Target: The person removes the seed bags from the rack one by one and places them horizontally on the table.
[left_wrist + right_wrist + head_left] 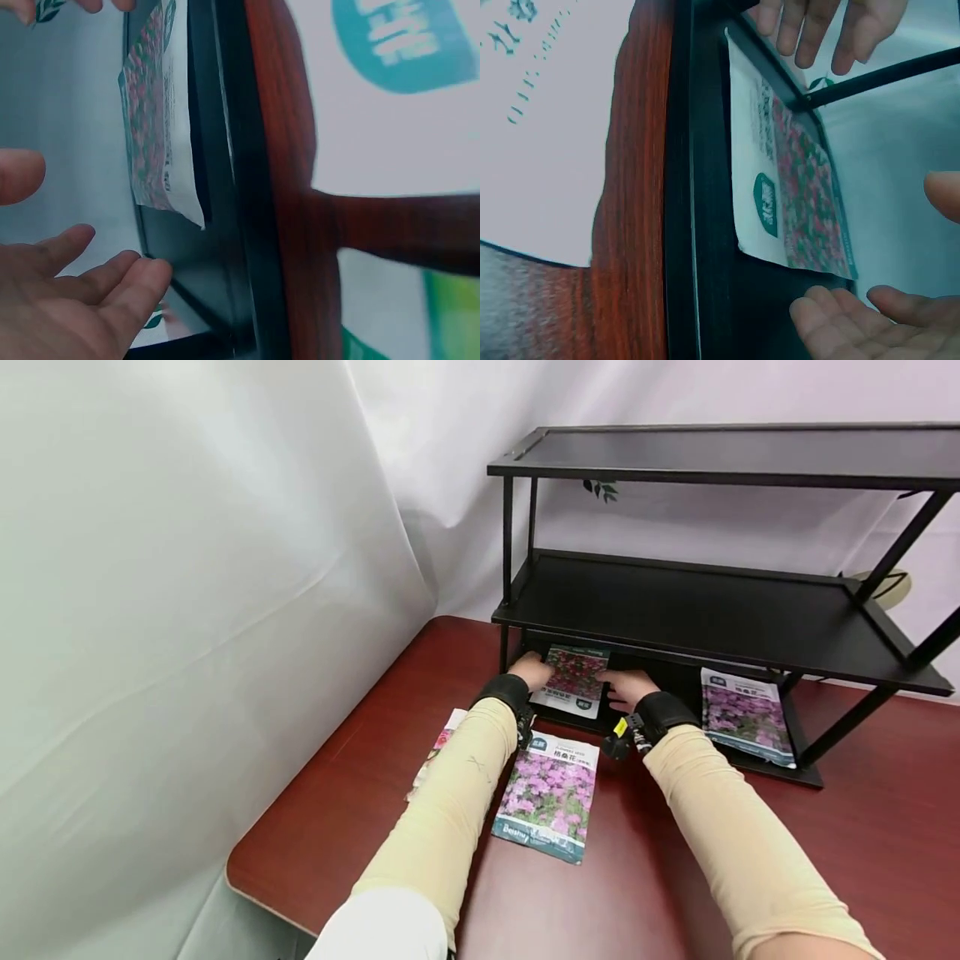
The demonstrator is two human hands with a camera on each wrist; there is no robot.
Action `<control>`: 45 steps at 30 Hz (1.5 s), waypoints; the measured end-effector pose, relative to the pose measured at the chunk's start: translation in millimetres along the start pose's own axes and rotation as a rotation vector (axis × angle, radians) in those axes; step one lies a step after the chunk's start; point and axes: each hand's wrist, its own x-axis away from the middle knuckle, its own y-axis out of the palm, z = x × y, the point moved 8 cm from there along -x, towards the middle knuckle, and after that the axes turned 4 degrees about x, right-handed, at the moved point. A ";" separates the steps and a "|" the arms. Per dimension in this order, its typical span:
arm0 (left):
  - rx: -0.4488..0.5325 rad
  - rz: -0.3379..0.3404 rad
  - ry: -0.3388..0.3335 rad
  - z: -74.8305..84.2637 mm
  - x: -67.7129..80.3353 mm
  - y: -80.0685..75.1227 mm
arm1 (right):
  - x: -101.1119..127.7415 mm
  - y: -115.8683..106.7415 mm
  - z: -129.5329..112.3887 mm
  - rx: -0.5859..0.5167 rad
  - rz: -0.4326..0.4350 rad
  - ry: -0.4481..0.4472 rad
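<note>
A seed packet [576, 675] with red flowers lies on the bottom shelf [735, 300] of a black rack, its logo end toward me and upside down. My left hand [532, 671] is at its left side and my right hand [628, 685] at its right. In both wrist views the fingers are extended and slightly bent, apart from the packet, with nothing held. A seed packet with pink-purple flowers [547, 793] lies on the table in front of the rack. Another pink-flower packet [747, 717] rests at the right end of the bottom shelf.
The black rack's middle shelf [697, 610] and top shelf [735, 447] extend above the hands. Beneath my left forearm, another packet [442, 745] on the red-brown table [360, 777] is partly hidden. A white curtain [225, 568] hangs on the left and behind.
</note>
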 end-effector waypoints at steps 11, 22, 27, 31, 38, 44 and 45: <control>0.182 0.036 -0.020 -8.1 27.8 -16.4 | 0.5 14.7 12.4 0.098 -0.048 -0.014; 0.399 -0.002 -0.133 58.4 135.6 -74.7 | 8.2 6.2 5.3 0.042 -0.010 -0.026; 0.454 -0.034 -0.139 66.5 153.3 -80.8 | 10.6 11.0 2.9 0.112 0.048 -0.002; 0.430 -0.008 -0.129 71.5 166.2 -87.7 | 10.0 21.5 2.1 0.227 0.031 0.004; 0.456 0.030 -0.167 63.1 163.7 -88.1 | 10.2 26.8 1.6 0.267 0.018 0.005; 0.486 0.032 -0.231 118.5 261.2 -140.3 | 11.6 25.2 2.7 0.233 0.030 0.023; 0.470 0.038 -0.234 123.9 269.6 -145.0 | 11.7 24.9 3.5 0.225 0.031 0.025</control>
